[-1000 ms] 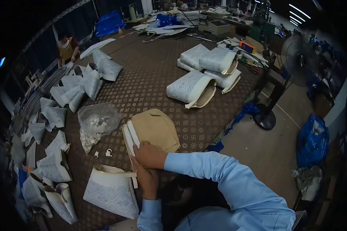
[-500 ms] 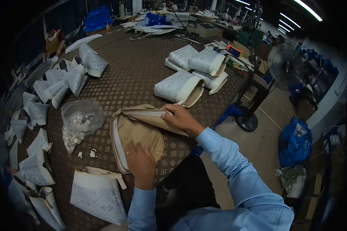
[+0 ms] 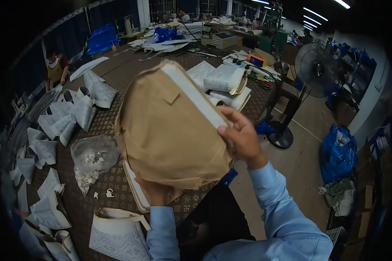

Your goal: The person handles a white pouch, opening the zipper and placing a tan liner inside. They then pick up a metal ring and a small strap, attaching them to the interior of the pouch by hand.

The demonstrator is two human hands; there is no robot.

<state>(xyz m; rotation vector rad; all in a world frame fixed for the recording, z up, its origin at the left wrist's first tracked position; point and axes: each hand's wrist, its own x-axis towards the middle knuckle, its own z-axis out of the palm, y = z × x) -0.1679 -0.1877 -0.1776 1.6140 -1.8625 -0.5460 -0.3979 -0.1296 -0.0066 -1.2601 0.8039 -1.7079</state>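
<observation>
A large tan cloth piece [image 3: 170, 130] with a white strip along its upper right edge is raised in front of me. My right hand [image 3: 241, 135] pinches its right edge at the strip. The lower side of the cloth covers the fingers of my left hand [image 3: 154, 191], so its grip is hidden. Beneath lies another tan piece with a white edge [image 3: 135, 187] on the patterned table [image 3: 113, 126]. A white and grey patterned pouch [image 3: 117, 235] sits near the front edge, below a clear plastic bag of small pale parts [image 3: 93, 158].
Many patterned pouches [image 3: 85, 113] line the left side. More pouches [image 3: 224, 78] are stacked behind the cloth. A fan [image 3: 318, 69] and a blue bag [image 3: 337, 154] stand at the right. One person [image 3: 56, 69] is at the far left.
The tan cloth has been lifted off the table and spread upright before me. My right hand has moved right with its edge, and my left hand has gone behind its lower side.
</observation>
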